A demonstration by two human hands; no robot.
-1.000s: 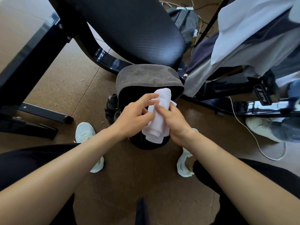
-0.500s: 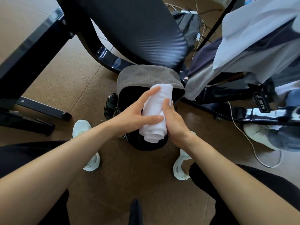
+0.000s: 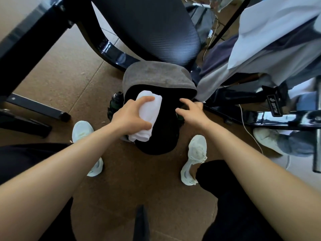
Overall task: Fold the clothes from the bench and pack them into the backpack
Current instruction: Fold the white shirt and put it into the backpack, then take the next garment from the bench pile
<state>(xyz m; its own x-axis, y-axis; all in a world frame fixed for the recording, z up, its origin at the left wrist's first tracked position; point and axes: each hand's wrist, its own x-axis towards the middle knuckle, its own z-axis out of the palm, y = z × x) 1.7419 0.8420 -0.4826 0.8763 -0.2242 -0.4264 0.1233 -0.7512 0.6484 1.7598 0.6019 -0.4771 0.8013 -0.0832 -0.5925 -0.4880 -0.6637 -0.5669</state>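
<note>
Head cam is showing me one rolled white garment (image 3: pixel 149 117), and my left hand (image 3: pixel 132 119) is gripping it right over the open black backpack (image 3: pixel 156 145) on the floor. My right hand (image 3: pixel 192 113) is hanging loose, fingers spread, at the bag's right edge, holding nothing. Two white sneakers (image 3: pixel 195 159) are flanking the bag. One padded bench (image 3: pixel 156 32) is looming behind it, and a heap of clothes (image 3: pixel 260 49) is draping off the right side.
</note>
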